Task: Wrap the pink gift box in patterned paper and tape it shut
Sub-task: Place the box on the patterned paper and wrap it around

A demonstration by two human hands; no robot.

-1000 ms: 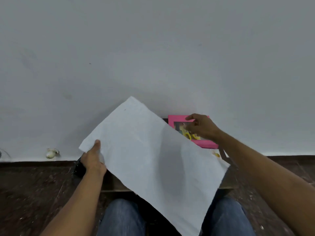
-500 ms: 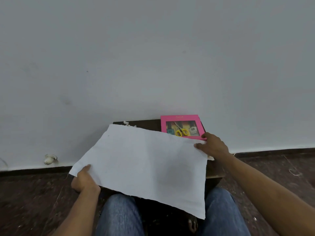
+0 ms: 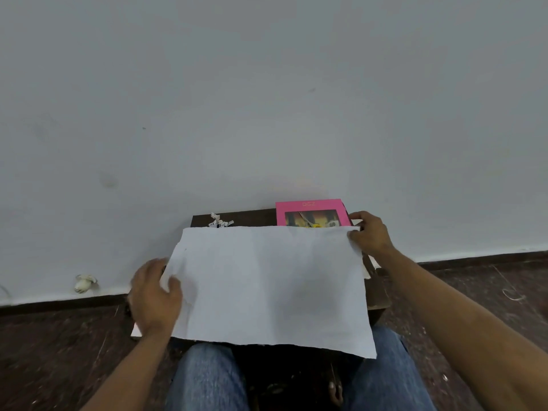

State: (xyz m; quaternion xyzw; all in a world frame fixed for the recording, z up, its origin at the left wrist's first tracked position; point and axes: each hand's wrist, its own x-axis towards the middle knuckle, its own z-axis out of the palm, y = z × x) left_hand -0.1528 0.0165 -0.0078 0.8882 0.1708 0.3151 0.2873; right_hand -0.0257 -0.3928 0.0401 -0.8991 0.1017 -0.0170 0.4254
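Observation:
A sheet of wrapping paper (image 3: 267, 286) lies white side up over a small dark table (image 3: 249, 215), its near edge hanging past the table toward my knees. The pink gift box (image 3: 308, 204) with a clear window stands at the table's far right, against the wall, its lower part hidden by the paper. My left hand (image 3: 154, 298) grips the paper's left edge, thumb on top. My right hand (image 3: 369, 232) pinches the paper's far right corner, just beside the box.
A white wall (image 3: 267, 99) rises right behind the table. Small paper scraps (image 3: 219, 222) lie at the table's far left. A pale lump (image 3: 84, 283) sits at the wall's base on the dark floor (image 3: 59, 351). My jeans-clad knees (image 3: 207, 378) are below the table.
The paper went from tilted up in my left hand to spread flat over the table. My right hand left the box and took the paper's far right corner.

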